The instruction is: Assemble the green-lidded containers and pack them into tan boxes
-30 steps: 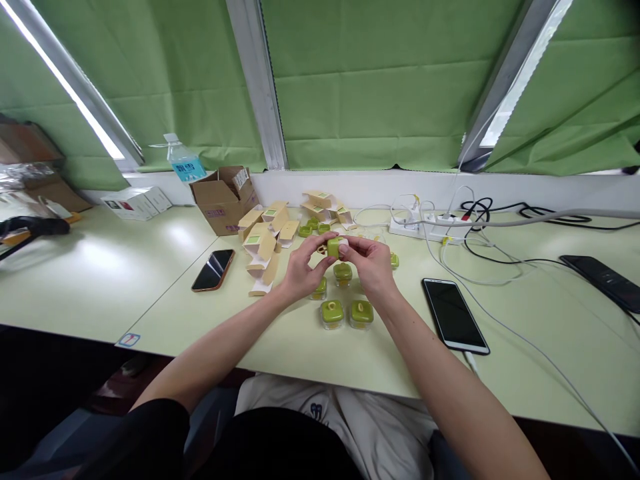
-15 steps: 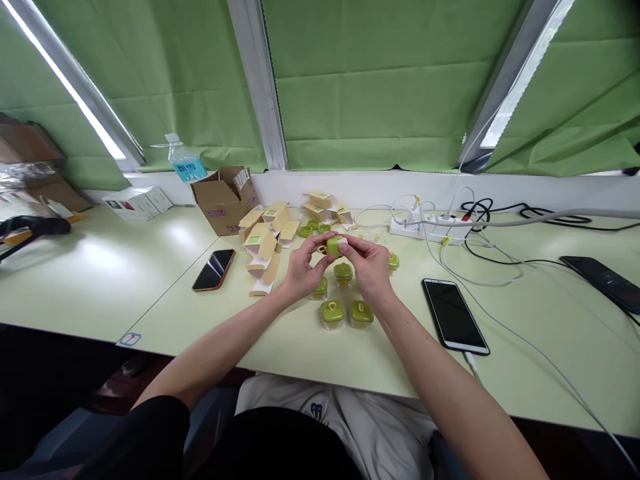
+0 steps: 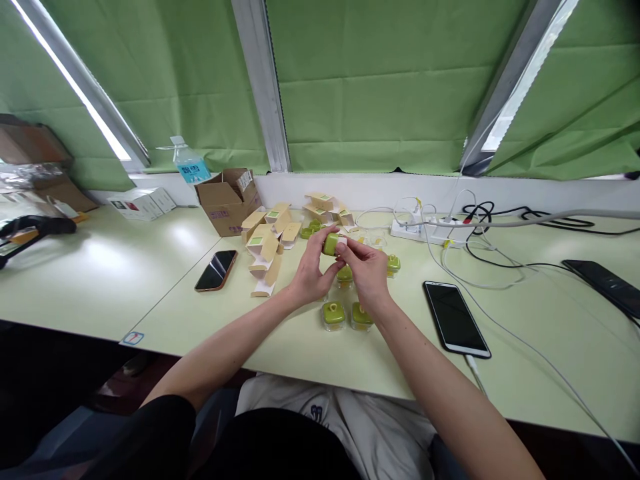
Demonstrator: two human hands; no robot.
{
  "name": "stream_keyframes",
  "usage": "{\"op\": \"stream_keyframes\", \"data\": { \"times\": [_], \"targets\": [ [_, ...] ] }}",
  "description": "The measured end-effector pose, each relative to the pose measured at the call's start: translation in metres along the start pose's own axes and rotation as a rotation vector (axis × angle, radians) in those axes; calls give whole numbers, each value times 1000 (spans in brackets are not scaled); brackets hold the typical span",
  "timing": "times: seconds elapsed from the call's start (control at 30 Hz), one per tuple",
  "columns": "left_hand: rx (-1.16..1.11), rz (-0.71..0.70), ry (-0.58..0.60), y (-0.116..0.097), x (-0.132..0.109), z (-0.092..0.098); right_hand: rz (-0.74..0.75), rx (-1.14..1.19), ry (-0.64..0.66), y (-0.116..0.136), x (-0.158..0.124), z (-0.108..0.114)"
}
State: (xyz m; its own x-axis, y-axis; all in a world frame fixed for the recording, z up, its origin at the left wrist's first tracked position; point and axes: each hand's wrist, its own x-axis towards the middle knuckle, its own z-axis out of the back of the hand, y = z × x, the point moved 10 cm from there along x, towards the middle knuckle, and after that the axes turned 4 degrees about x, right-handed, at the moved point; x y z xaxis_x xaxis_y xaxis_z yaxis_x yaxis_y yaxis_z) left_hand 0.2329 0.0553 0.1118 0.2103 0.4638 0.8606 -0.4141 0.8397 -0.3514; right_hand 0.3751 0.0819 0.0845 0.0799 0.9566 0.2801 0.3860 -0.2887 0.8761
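Both hands meet above the table around a small green lid [image 3: 330,245] with a whitish part on its right side. My left hand [image 3: 311,272] is closed on the lid from the left, fingers behind and over it. The thumb of my right hand [image 3: 369,270] presses its right side. Just below stand small clear jars with green lids: one jar [image 3: 333,315] has a yellowish ring on top, and another jar [image 3: 361,316] is partly covered by my right wrist. A further lidded jar [image 3: 393,265] stands right of my right hand. Green pieces [image 3: 311,229] lie behind my left hand.
Opened small cartons [image 3: 264,243] lie left of the hands, beside a brown cardboard box [image 3: 223,213] and a phone [image 3: 216,271]. On the right are another phone [image 3: 456,317] on a cable, a power strip [image 3: 440,230] and tangled cords. A bottle [image 3: 190,163] stands behind.
The lid has turned between my fingers and shifted slightly left. The yellowish ring seen at its left side is now out of sight. My left hand has dropped lower over the jars.
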Motion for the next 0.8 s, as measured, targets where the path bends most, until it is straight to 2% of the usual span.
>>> {"op": "stream_keyframes", "data": {
  "times": [0.1,0.23,0.3,0.37,0.43,0.5,0.6,0.8],
  "targets": [
    [-5,27,-9,4,-2,3,4,-17,30,-2,-3,-6],
    [-211,139,4,18,-3,2,71,-118,120,2,-4,-12],
    [-335,194,14,23,-1,1,210,-240,136,16,-5,-10],
    [-398,248,25,26,2,2,478,-444,119,40,-12,-10],
    [-428,327,56,30,3,3,793,-694,137,60,-27,-19],
    [-496,423,114,35,1,-2,1015,-911,191,64,-40,-31],
    [-654,529,188,37,-6,-12,1144,-1085,236,57,-45,-39],
    [-798,651,246,39,-15,-24,1239,-1132,168,55,-47,-36]
  ]
}}
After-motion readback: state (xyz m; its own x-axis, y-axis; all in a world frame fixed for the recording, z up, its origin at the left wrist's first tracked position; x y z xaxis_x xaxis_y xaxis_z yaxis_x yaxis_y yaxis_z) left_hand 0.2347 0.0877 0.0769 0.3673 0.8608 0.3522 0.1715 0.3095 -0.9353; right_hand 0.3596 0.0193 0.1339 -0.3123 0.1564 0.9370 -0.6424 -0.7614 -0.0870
